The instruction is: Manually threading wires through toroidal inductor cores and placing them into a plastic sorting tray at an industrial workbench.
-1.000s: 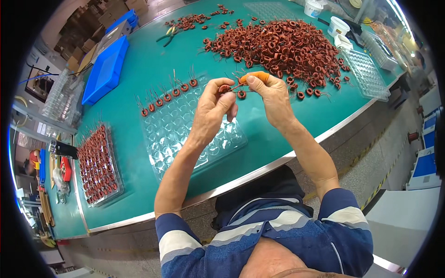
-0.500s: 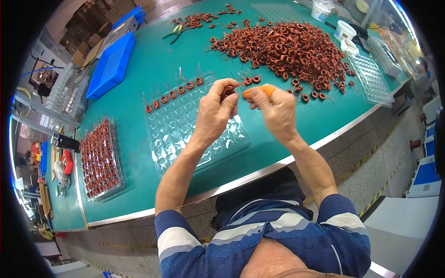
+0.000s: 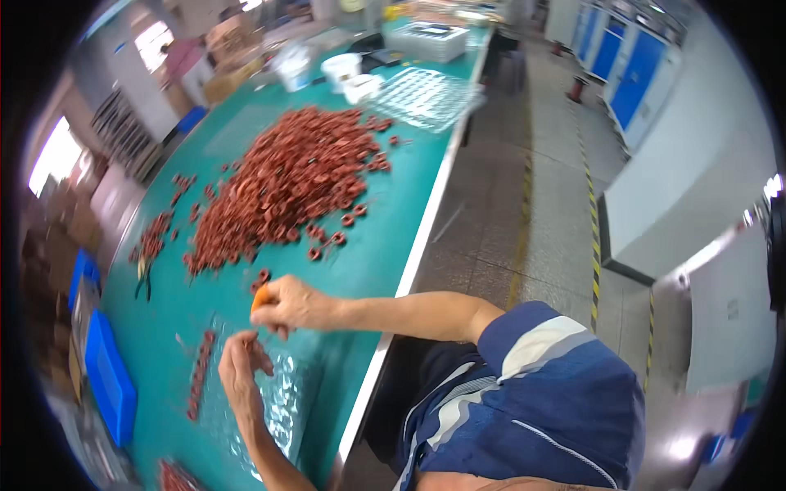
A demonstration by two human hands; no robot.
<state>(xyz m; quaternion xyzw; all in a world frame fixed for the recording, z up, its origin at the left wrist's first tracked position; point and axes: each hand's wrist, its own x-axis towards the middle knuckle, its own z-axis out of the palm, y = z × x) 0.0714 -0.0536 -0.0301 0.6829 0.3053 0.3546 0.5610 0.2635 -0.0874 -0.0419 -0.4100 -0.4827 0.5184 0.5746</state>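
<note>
My left hand (image 3: 243, 368) is closed, its fingertips pinching a small red-brown ring coil (image 3: 260, 357) that is partly hidden and blurred. Just beyond it, my right hand (image 3: 299, 307) is wrapped round an orange-handled tool (image 3: 261, 299); its working end cannot be made out. Both hands are above a clear plastic tray (image 3: 282, 393) with round pockets. One row of coils (image 3: 199, 376) runs along the tray's left side. A couple of loose coils (image 3: 260, 281) lie just past my right hand.
A large heap of red-brown coils (image 3: 286, 180) covers the middle of the green table (image 3: 393, 229). Pliers (image 3: 143, 278) lie to the left, near a blue bin (image 3: 108, 380). White tubs (image 3: 340, 69) and another clear tray (image 3: 430, 98) stand at the far end. Another batch of coils (image 3: 176, 476) shows at the lower edge.
The view has swung to the right, so the table now runs away from me and more floor shows. My hands have drawn slightly apart, with the orange-handled tool and the coil still held.
</note>
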